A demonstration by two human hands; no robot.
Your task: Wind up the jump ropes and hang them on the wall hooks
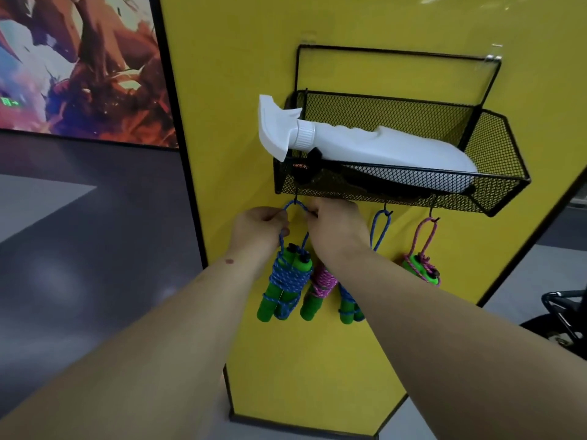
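Note:
A wound blue jump rope (287,281) with green handles hangs by its loop under the left end of a black mesh basket (495,160). The loop passes over the leftmost hook (296,200). My left hand (260,228) pinches the left side of that loop, and my right hand (333,228) pinches its right side. Behind my right wrist hang a pink-wound bundle (319,289) and another blue one (349,308); the blue one's loop (381,228) sits on a middle hook. A pink rope bundle (424,265) hangs from the right hook.
A white spray bottle (365,144) lies in the basket on the yellow wall panel (254,58). A colourful poster (79,65) is at upper left above a dark surface. A black wheeled frame (565,315) stands at the right edge.

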